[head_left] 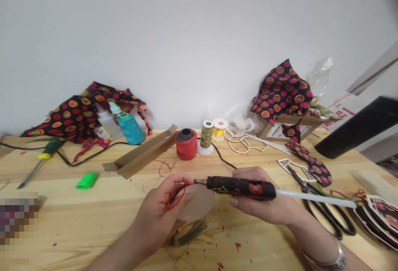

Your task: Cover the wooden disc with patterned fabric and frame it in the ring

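My left hand (152,206) is closed on a pale round disc (200,204), pinching it between thumb and fingers along with a looped red cord (176,199). In my right hand (269,212) is a black hot glue gun (239,187), its fingers wrapped around the body. A white glue stick (315,198) juts out of the gun's back end. The metal nozzle points left and meets the upper edge of the disc, close to my left fingertips; whether glue is coming out I cannot tell. Beneath the disc, an olive-green tassel (190,234) lies on the table.
Behind my hands stand a red thread spool (186,148), a gold spool (206,136) and a teal thread cone (132,129). An open cardboard tray (146,155) lies left of them. Black scissors (328,211) and patterned pieces (381,217) are at right. A screwdriver (40,161) lies far left.
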{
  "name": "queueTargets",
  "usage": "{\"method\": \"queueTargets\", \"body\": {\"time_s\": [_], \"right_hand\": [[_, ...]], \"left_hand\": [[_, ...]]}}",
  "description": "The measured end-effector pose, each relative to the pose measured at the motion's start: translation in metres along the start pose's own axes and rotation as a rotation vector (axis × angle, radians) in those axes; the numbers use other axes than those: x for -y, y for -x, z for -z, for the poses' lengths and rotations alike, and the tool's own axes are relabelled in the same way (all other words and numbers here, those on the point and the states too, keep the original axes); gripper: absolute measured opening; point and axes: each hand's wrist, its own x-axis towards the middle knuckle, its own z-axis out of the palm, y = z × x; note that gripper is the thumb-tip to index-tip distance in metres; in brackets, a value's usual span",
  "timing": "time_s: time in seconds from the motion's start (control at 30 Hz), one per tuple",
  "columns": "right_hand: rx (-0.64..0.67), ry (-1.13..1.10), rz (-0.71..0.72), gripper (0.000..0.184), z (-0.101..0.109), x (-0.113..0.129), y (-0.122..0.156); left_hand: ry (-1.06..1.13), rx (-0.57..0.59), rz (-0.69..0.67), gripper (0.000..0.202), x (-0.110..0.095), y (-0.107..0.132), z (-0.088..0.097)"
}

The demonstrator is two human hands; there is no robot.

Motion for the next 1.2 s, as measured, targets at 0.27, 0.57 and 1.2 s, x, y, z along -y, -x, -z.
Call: {"method": "queueTargets", "body": {"time_s": [0.27, 0.57, 1.2], "right_hand": [[-0.004, 0.016, -0.056, 0.031, 0.002, 0.003, 0.000], [-0.014, 0.023, -0.052, 0.029, 0.003, 0.002, 0.001], [-0.014, 0.017, -0.041, 0.028, 0.004, 0.002, 0.002]], "left_hand": [[0.040, -0.021, -0.013, 0.017, -0.003, -0.001, 0.000], [0.131, -0.119, 0.013, 0.012, -0.012, 0.002, -0.008], [0.058, -0.045, 0.001, 0.016, -0.006, -0.001, -0.003]]}}
